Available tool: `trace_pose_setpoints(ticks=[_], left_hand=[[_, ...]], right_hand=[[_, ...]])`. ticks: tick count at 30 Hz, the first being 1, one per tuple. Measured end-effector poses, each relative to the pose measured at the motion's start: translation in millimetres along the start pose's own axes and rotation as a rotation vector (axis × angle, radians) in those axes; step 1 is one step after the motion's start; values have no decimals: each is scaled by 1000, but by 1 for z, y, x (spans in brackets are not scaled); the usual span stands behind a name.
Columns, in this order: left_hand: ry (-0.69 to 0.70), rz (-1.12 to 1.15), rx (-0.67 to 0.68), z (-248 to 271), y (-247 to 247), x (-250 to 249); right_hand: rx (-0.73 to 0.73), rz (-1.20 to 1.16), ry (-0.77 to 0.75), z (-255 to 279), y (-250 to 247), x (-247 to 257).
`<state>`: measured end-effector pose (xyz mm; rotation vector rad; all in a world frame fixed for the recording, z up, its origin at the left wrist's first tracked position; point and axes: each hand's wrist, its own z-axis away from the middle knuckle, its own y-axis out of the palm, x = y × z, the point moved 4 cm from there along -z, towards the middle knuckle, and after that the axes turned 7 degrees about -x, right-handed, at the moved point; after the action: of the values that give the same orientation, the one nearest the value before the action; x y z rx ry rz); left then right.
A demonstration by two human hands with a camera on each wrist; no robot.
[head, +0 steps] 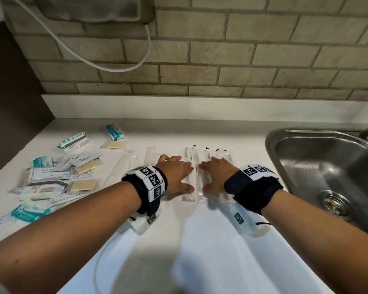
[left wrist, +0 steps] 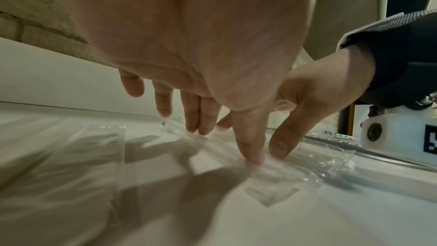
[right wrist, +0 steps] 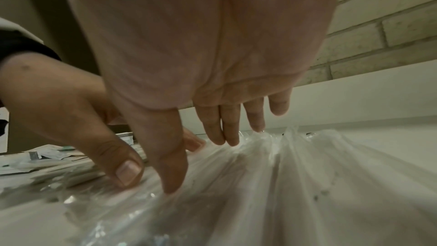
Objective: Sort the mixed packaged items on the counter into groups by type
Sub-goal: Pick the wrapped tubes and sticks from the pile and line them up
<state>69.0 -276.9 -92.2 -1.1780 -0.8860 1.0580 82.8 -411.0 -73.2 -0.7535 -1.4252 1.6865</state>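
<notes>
Where clear-wrapped toothbrushes [head: 202,166] lie — left hand [head: 174,175], right hand [head: 215,174] press flat.

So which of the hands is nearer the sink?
Right. The right hand rests on the clear-wrapped packets just left of the sink; the left hand lies farther left, beyond the right one.

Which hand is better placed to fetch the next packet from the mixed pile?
Left, probably. The mixed pile lies on that side of the left hand; the right hand rests on the clear wrappers nearer the sink.
</notes>
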Motion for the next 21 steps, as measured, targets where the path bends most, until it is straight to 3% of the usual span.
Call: trace_pose_setpoints(ticks=[9, 13, 21], left_hand=[[37, 122, -57, 0, -10, -15], [42, 104, -41, -3, -7, -21], [63, 77, -68, -2, -4, -21]], right_hand=[[5, -11, 73, 12, -9, -23], [57, 20, 65, 18, -1, -30], [23, 22, 42, 17, -3, -23]])
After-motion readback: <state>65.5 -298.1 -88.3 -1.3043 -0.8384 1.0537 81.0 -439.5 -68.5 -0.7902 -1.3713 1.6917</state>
